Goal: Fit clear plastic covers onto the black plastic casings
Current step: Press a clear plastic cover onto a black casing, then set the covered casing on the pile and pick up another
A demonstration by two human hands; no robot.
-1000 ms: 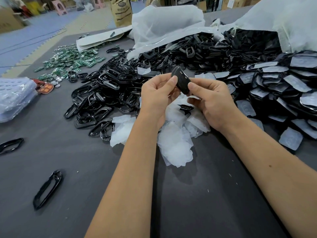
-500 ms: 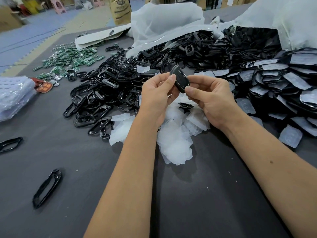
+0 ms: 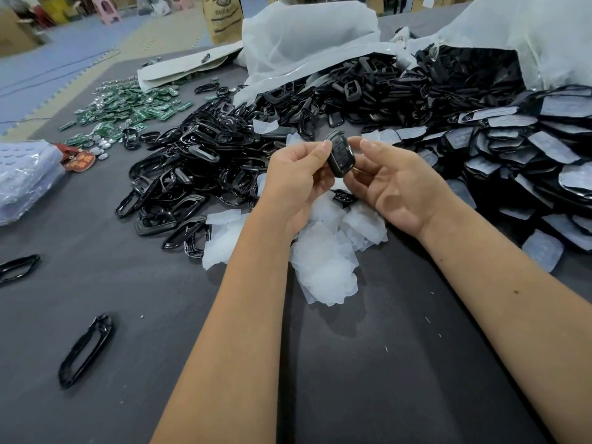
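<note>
We see a small black plastic casing (image 3: 341, 153), oblong with button outlines on its face, held up above the dark grey felt-like table (image 3: 400, 363) between both hands. The left hand (image 3: 296, 177) pinches its left edge with curled fingers and thumb, while the right hand (image 3: 395, 184) grips its right edge, thumb on top. Whether a clear cover already sits on the casing we cannot tell; the face is too small and glossy to judge.

Directly below the hands, at six o'clock from the casing, lies a loose heap of clear, frosted plastic covers (image 3: 323, 261), with one small black part (image 3: 344, 197) resting on top of it. At nine to ten o'clock spreads a big pile of glossy black plastic frames (image 3: 198, 174). At three o'clock sit stacked black casings with pale film faces (image 3: 525, 155). At twelve o'clock, white translucent plastic bags (image 3: 307, 36) spill more black parts. Green circuit boards (image 3: 128, 110) lie at ten o'clock, well apart. Two single black frames (image 3: 86, 349) lie near the table's left edge at seven and eight o'clock.
</note>
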